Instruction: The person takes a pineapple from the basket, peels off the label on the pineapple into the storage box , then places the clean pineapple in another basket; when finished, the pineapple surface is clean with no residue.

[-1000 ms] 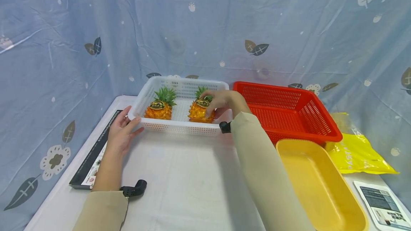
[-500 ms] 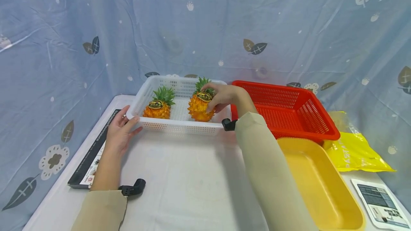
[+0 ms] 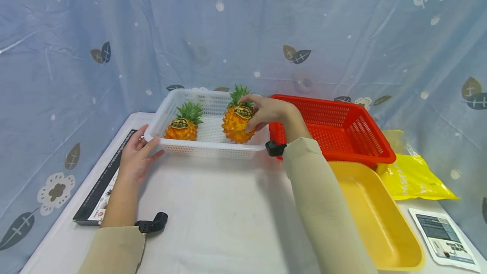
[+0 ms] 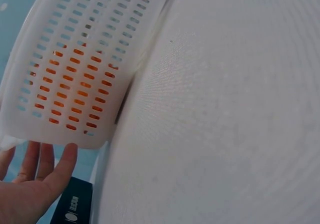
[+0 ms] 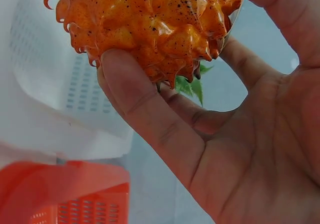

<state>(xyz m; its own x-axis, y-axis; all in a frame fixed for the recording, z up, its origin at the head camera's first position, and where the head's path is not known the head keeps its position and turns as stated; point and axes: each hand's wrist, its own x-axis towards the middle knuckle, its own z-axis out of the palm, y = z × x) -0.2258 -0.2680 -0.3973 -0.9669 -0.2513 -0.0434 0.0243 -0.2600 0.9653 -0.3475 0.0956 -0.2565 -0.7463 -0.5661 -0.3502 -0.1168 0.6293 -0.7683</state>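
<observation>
In the head view my right hand (image 3: pixel 268 113) grips a small orange pineapple (image 3: pixel 235 126) with green leaves and a black-and-gold label, tilted over the right half of a white basket (image 3: pixel 207 143). The right wrist view has the fingers and thumb spread around the spiky orange skin of that pineapple (image 5: pixel 150 28). A second labelled pineapple (image 3: pixel 180 130) lies inside the basket at its left. At the basket's front left corner rests my left hand (image 3: pixel 133 155). Its fairly straight fingers (image 4: pixel 62 169) touch the end of the perforated wall in the left wrist view.
A red basket (image 3: pixel 331 155) stands right of the white one, with a yellow tray (image 3: pixel 374 219) in front of it. Farther right lie a yellow packet (image 3: pixel 414 176) and a white pouch (image 3: pixel 443 238). A dark box (image 3: pixel 100 193) lies along the left. Blue curtains (image 3: pixel 236 33) hang behind.
My right hand has lifted the right pineapple up from the basket floor, tilting it a little. The left hand has stayed at the basket corner; the head view has shifted slightly.
</observation>
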